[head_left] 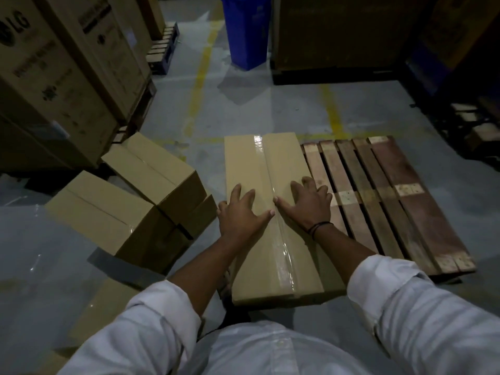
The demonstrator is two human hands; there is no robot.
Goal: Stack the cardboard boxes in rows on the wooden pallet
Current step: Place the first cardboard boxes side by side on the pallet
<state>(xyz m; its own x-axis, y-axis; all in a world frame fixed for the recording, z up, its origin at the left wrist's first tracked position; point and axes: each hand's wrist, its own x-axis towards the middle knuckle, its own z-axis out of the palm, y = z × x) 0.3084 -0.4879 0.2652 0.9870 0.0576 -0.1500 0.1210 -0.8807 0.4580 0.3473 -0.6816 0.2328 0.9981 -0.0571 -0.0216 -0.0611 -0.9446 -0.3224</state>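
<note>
Both hands, left hand [240,212] and right hand [308,204], press flat, fingers spread, gripping nothing, on the cardboard box [270,212]; best square it against the wooden pallet [392,201] edge.

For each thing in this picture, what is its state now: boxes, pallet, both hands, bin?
Long box: taped shut, lying flat on the pallet's left side.
Wooden pallet: on the floor, right slats bare.
Left hand: open, flat on the long box.
Right hand: open, flat on the long box.
Floor boxes: taped shut, left of the pallet.
Blue bin: upright.
</note>
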